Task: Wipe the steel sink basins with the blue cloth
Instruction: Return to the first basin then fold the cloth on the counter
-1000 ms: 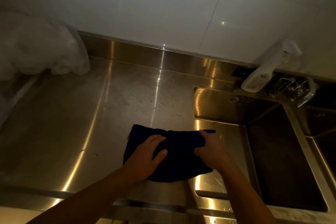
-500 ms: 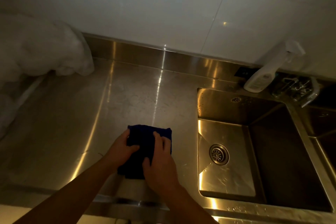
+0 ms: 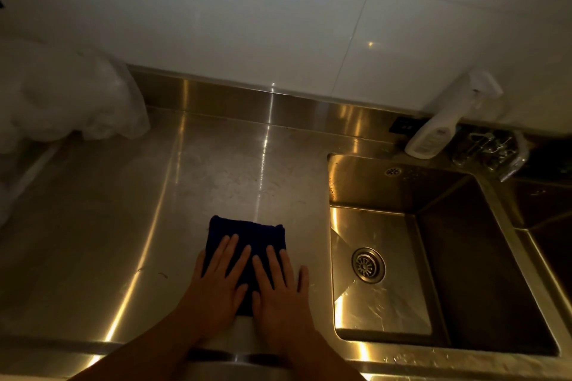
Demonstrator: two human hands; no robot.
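Reaching in from the bottom edge with both bare forearms, angled inward to meet at lower centre of frame. Pressing down with left hand (image 3: 216,284): palm flat, fingers straight and slightly spread, on the left half of the blue cloth (image 3: 247,230). Likewise with right hand (image 3: 280,297), close beside the left, thumbs near each other: palm flat, fingers straight, on the right half, with the little finger past the cloth's edge and down on the steel counter (image 3: 185,195). No curl or pinch in either; spread wide, nothing gripped.

Folded to a small dark rectangle, lying on the counter at lower centre, far edge clear of the fingertips. Just left of the sink basin (image 3: 448,257), outside it, not touching the rim.

In the basin floor, right of centre: round drain (image 3: 368,264), wet streaks around it. At the right edge, part of a second basin (image 3: 551,210). At upper right, against the tiled wall (image 3: 247,25): white spray bottle (image 3: 433,136), tap (image 3: 495,148) just beside it. At upper left, on the counter: crumpled clear plastic bag (image 3: 62,96).
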